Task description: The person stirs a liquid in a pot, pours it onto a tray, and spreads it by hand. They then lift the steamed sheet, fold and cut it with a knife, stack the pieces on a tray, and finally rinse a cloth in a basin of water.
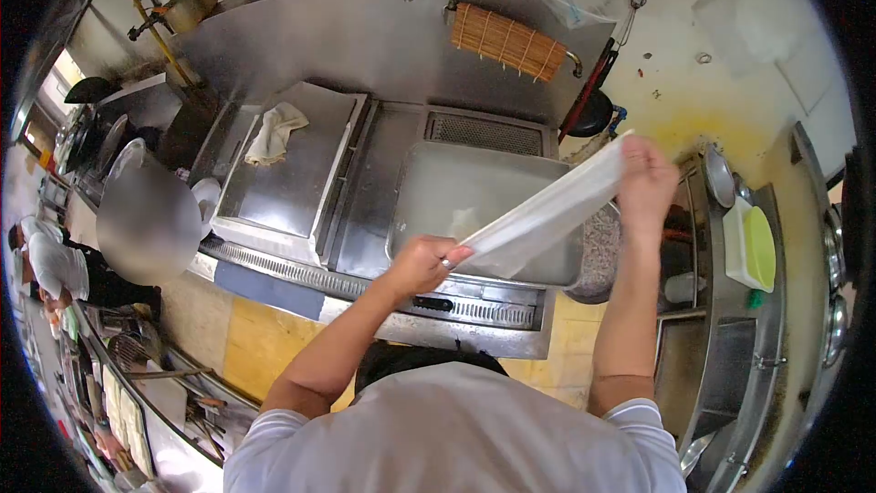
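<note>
A thin, pale white sheet (547, 212) is stretched on a slant between my hands, its upper edge taut and its lower part hanging loose. My left hand (422, 267) pinches its lower left end over the front of a wide metal tray (427, 178). Higher up, at the far right end, my right hand (646, 184) has its fingers closed on the sheet. The tray lies below the sheet, and a small whitish patch shows in it. A black-handled item (432, 304) rests on the counter's front edge, just below my left hand.
Left of the tray is a steel lid (306, 169) with a crumpled cloth (275, 134) on it. A rolled bamboo mat (507, 42) hangs on the back rail. At right, a speckled round container (598, 260) and a shelf with a green tub (756, 245). A person (68, 260) stands far left.
</note>
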Demonstrator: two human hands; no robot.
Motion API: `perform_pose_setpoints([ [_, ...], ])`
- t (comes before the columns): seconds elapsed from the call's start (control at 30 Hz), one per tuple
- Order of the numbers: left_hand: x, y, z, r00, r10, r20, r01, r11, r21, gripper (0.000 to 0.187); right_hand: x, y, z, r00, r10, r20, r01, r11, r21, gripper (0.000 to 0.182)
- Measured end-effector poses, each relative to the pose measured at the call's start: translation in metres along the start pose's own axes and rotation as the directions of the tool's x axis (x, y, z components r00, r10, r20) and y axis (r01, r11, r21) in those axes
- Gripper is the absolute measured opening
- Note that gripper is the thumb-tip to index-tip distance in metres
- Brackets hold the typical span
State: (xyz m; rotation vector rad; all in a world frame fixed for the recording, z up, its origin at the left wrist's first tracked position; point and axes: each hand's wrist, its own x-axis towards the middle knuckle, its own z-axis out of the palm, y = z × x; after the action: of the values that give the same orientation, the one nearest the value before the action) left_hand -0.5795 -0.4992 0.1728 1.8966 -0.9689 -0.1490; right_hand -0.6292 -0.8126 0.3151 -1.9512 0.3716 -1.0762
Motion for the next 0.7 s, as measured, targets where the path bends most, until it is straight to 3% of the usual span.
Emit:
perform_pose_setpoints([
  [0.13,0.004,-0.003,-0.068,0.989,0.117,-0.093,-0.08,0.941,0.33,0.042,0.021,-0.026,-0.037,0.996,0.013,-0.093,-0.009,0.999,0.046,0.022],
  [0.23,0.018,0.027,-0.135,0.934,0.249,-0.255,-0.099,0.868,0.486,0.042,0.032,-0.037,-0.07,0.974,-0.07,-0.216,0.111,0.977,0.184,0.022],
  [0.27,0.022,0.049,-0.157,0.901,0.347,-0.262,-0.166,0.831,0.53,0.038,0.033,-0.038,-0.085,0.964,-0.115,-0.24,0.147,0.982,0.12,0.019],
  [0.33,0.023,0.089,-0.179,0.815,0.423,-0.396,-0.237,0.867,0.439,0.03,0.023,-0.056,-0.102,0.961,-0.083,-0.263,0.159,0.947,0.281,0.016],
  [0.47,0.021,0.101,-0.177,0.778,0.411,-0.475,-0.292,0.907,0.305,0.023,-0.001,-0.042,-0.135,0.961,0.016,-0.274,0.035,0.983,0.18,0.013],
  [0.53,0.023,0.077,-0.157,0.838,0.243,-0.489,-0.173,0.968,0.184,0.022,-0.021,-0.002,-0.133,0.97,0.083,-0.229,-0.062,0.993,0.1,0.017],
  [0.6,0.028,0.029,-0.133,0.898,-0.036,-0.439,0.072,0.995,0.065,0.021,-0.037,0.037,-0.122,0.956,0.289,-0.052,-0.292,0.954,-0.065,0.014],
  [0.7,0.056,-0.04,-0.097,0.885,-0.318,-0.34,0.337,0.942,-0.003,0.019,-0.04,0.104,-0.074,0.955,0.283,0.087,-0.263,0.946,-0.189,0.018],
])
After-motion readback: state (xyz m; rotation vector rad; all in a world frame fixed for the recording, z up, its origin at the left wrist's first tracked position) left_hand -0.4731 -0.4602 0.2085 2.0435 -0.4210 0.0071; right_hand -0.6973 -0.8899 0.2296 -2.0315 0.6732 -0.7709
